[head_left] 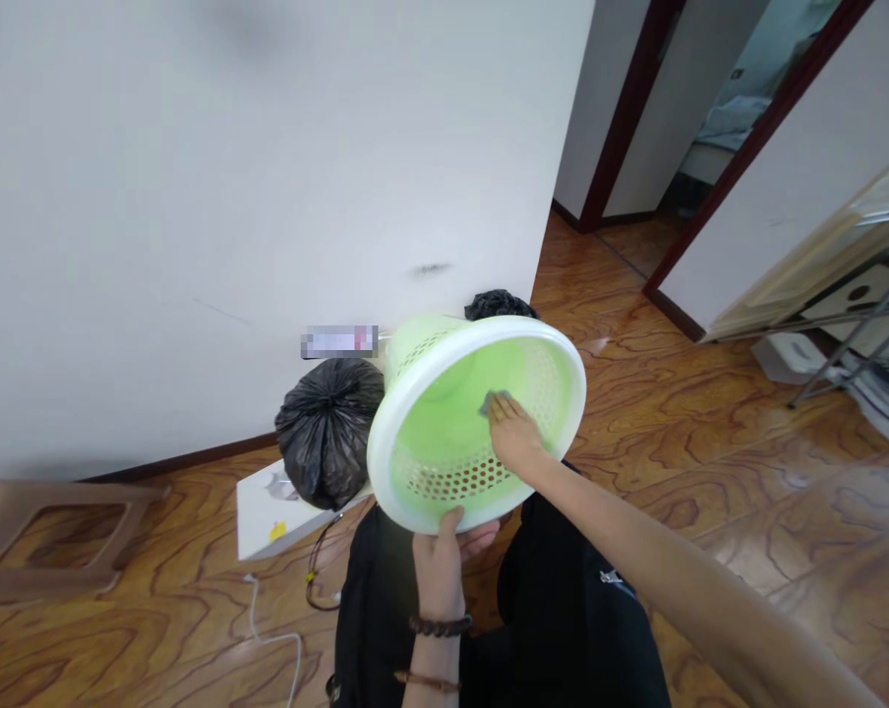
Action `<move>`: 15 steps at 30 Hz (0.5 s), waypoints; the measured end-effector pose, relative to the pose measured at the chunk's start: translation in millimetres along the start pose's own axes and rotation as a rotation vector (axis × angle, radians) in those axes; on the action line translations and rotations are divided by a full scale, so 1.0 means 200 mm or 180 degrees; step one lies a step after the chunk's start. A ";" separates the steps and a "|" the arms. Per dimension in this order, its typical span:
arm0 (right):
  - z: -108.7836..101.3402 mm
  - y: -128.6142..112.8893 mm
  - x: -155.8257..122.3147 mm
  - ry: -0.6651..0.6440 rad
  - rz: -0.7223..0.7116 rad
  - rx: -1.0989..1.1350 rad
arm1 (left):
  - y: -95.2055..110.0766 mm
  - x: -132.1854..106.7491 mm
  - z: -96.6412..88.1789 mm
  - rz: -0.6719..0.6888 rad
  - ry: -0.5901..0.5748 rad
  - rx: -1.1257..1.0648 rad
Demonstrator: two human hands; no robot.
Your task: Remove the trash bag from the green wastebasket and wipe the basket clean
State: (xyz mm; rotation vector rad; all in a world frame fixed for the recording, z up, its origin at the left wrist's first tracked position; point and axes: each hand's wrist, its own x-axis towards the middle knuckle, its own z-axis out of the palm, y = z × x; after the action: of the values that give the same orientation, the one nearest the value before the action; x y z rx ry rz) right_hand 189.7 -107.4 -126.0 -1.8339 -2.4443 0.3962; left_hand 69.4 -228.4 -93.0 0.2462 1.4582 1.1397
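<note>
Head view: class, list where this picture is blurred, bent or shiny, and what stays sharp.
Head view: the door frames lean and bow near the edges, lens distortion; head view: a smeared patch on the wall; head view: pale sheen on the wooden floor; head view: the green basket, the right hand and its cloth are sharp, softly lit.

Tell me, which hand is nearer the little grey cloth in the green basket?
Right. The right hand touches the cloth inside the basket; the left hand grips the basket's rim below, apart from it.
</note>
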 end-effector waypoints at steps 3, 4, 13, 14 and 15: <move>0.00 -0.01 0.00 -0.0027 0.0132 0.0028 | 0.00 0.00 0.01 -0.0016 -0.0037 0.0007; 0.02 -0.06 -0.01 -0.0141 0.0047 0.0215 | 0.00 0.00 0.02 -0.0012 -0.0073 0.0014; 0.02 -0.07 -0.02 -0.0088 -0.0104 0.0181 | 0.00 0.00 -0.01 -0.0014 0.0085 -0.0090; 0.01 -0.03 -0.01 0.0021 0.0059 0.0013 | 0.01 0.00 0.00 -0.0021 0.0092 -0.0095; 0.00 -0.02 -0.01 0.0067 0.0155 -0.0058 | 0.00 0.00 0.00 -0.0020 0.0064 -0.0083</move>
State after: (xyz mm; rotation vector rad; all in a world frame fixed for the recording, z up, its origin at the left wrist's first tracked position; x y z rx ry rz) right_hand 185.6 -109.9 -125.4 -1.8978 -2.4017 0.3570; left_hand 69.4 -228.3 -91.8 0.2123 1.4599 1.1584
